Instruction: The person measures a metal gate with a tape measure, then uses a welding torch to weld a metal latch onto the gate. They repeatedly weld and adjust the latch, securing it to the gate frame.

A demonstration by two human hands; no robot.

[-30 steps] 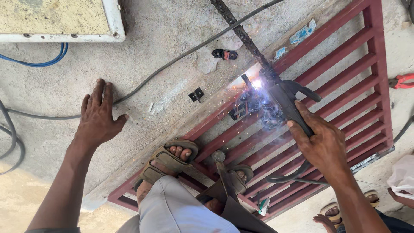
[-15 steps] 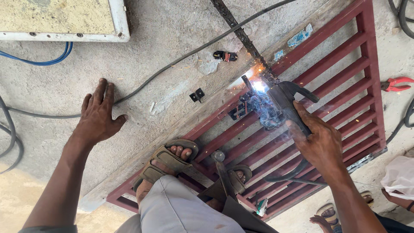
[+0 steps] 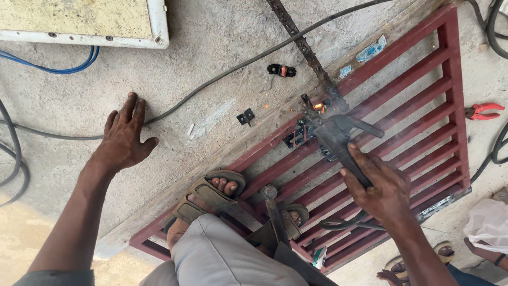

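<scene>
We take the red metal grille (image 3: 402,111) lying flat on the concrete floor (image 3: 211,63) as our landmark. Our right hand (image 3: 381,190) is over the middle of the grille, fingers wrapped tight around the dark welding holder (image 3: 338,140), whose tip points to the grille's upper long edge. There a small orange glow (image 3: 318,106) shows, with thin smoke above the bars. A rusty metal strip (image 3: 301,45) runs from that spot away from the grille across the floor.

Our left hand (image 3: 124,137) is well off the grille's long edge, fingers spread and palm flat on the floor, holding nothing. A grey cable (image 3: 233,66) passes just beyond its fingertips and runs alongside the grille.

Our 2 sandalled feet stand at the grille's lower end: the left foot (image 3: 209,198) on the wooden plank (image 3: 159,212) that borders the grille, the right foot (image 3: 293,217) on the bars. A hammer (image 3: 272,206) lies between them.

Between the plank and the cable sit a small black bracket (image 3: 245,116) and a black and red part (image 3: 281,70). Red pliers (image 3: 484,110) lie just past the grille's far short side. A white panel (image 3: 84,24) and a blue cable (image 3: 58,66) lie well away from the grille, beyond the left hand. Another person's foot (image 3: 394,273) shows below the grille's lower corner.
</scene>
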